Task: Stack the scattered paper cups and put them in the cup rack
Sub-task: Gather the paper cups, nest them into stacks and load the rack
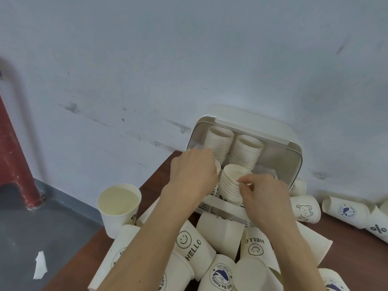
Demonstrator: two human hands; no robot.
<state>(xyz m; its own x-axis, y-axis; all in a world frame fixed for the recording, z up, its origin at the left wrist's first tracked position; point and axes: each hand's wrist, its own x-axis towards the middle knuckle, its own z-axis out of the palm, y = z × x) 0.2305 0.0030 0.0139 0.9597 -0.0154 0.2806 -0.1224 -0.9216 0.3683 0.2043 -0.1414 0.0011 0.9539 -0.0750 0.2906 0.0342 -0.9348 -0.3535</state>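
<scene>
I see both hands at the open front of the cup rack (252, 129), a cream plastic box with its clear lid swung up, standing at the far edge of the brown bench (357, 255) against the grey wall (189, 59).

My right hand (264, 196) has its fingers curled, thumb and forefinger pinching the rim of the front stack of paper cups (230, 181), which leans mouth-up in the rack's near row. My left hand (193, 173) is reached in beside that stack, knuckles up and fingers bent down over something at the rack's left front. A sliver of a cup rim shows just past its fingers, but I cannot tell whether it grips that cup or only rests on it.

Behind the hands, two taller stacks of cups sit side by side in the back row: the left rear stack (219, 141) and the right rear stack (247, 153).

Loose cups lie scattered on the bench below my forearms, most on their sides: a smiley "HELLO" cup (192, 246), a dolphin-logo cup (220, 276), a bear-print cup (305, 208) to the right of the rack, and a "%" cup (378, 225) near the right edge. One upright cup (119, 208) stands at the bench's left corner. A scrap of white paper (41, 265) lies on the grey floor (42, 227).
</scene>
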